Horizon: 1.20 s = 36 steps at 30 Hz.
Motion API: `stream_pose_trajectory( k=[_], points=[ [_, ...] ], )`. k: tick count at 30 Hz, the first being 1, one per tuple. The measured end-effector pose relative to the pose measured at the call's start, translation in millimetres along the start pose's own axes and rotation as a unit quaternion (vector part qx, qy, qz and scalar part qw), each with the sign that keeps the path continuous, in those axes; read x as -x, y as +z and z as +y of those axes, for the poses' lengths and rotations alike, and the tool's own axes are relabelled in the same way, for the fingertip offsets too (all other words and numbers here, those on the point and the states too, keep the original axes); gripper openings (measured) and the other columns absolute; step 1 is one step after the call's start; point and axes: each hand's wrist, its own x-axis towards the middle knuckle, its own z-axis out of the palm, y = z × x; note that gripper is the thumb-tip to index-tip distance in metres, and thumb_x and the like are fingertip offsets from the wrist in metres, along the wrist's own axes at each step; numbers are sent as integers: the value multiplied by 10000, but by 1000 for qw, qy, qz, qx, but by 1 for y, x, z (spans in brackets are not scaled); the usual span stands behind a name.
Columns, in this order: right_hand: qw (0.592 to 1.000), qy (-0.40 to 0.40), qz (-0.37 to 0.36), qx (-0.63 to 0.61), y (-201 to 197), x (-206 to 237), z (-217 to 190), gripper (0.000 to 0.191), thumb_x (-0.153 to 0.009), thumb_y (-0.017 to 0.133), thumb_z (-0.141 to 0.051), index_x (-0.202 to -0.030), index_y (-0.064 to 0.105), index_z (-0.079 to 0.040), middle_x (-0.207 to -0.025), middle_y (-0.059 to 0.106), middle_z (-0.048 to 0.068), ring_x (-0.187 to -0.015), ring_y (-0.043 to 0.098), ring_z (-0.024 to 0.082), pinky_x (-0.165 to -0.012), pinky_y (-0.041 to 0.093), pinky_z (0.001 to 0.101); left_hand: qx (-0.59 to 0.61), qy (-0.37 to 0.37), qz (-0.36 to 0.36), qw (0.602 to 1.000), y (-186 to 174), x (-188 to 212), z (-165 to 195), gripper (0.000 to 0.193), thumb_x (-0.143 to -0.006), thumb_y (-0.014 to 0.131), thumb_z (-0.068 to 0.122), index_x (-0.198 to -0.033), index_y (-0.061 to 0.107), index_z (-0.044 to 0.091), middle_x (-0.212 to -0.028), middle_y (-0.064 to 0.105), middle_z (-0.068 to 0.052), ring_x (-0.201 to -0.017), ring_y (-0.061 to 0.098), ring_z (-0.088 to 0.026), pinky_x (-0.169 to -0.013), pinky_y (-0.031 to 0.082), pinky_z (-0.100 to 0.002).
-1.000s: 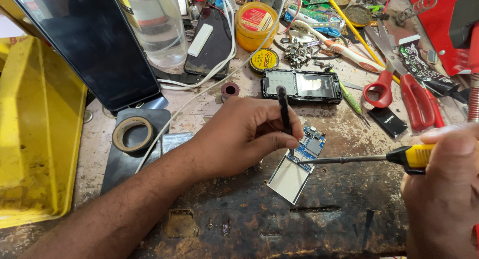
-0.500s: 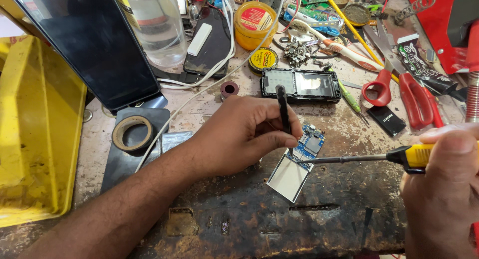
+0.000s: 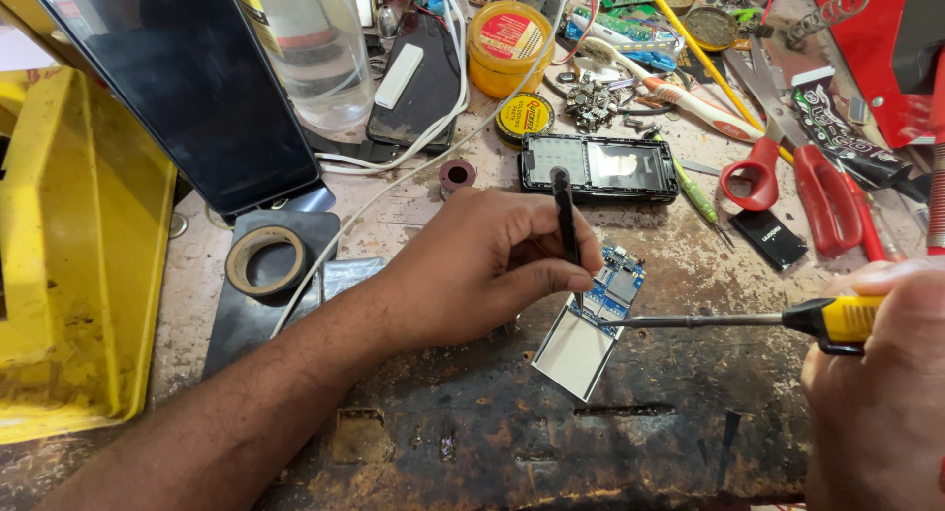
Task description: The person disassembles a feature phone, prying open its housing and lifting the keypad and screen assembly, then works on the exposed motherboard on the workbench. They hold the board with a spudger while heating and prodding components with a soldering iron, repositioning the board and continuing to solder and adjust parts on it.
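Pinching a thin black tool between thumb and fingers, my left hand is curled shut around it, holding it nearly upright with its tip down on the small blue circuit board. That board lies tilted on the worn, stained counter, joined to a pale rectangular screen panel that stretches toward me. My right hand comes in from the right edge, closed around the yellow-and-black handle of a screwdriver; its metal shaft lies level and its tip meets the board just beside the black tool's tip. Beyond the board sits an opened black phone shell, and to its right lie red-handled scissors. A roll of tape rests on a dark mat to my left, near a yellow tray. A dark tablet screen leans at the back left, with a clear plastic bottle and a yellow round tin further along.
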Motion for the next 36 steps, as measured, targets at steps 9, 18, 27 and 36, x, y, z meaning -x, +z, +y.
stream_pose_trajectory(
  k=[9, 18, 27, 36],
  points=[
    [997, -50, 27, -43, 10, -12, 3, 501, -1250, 483, -428, -974, 519, -12, -870, 595, 61, -712, 526, 127, -694, 409, 238, -5, -13, -2, 1000, 1, -1, 1, 104, -941, 743, 109, -1032, 706, 76, -893, 770, 22, -843, 720, -23, -762, 593, -220],
    [997, -1, 19, 69, 1, 2, -3, 450, -1249, 402, -382, -1019, 501, -7, -909, 534, 52, -765, 520, 123, -756, 411, 225, -10, 0, 0, 1000, 1, -1, 1, 114, -942, 743, 109, -1042, 705, 73, -897, 767, 20, -843, 719, -25, -757, 590, -220],
    [998, -8, 21, 61, -1, 4, 3, 437, -1245, 408, -380, -1028, 504, -13, -908, 533, 49, -759, 514, 121, -747, 403, 225, 2, 2, 1, 1000, 2, 0, 0, 116, -946, 740, 108, -1050, 703, 72, -908, 765, 21, -856, 719, -23, -770, 593, -220],
    [999, -14, 27, 45, 1, -2, 13, 423, -1241, 413, -377, -1037, 508, -18, -907, 531, 46, -753, 507, 118, -737, 395, 225, -4, -7, 0, 1000, 2, 0, 1, 114, -945, 741, 112, -1046, 708, 71, -886, 763, 23, -828, 708, -22, -753, 584, -219]
  ],
)
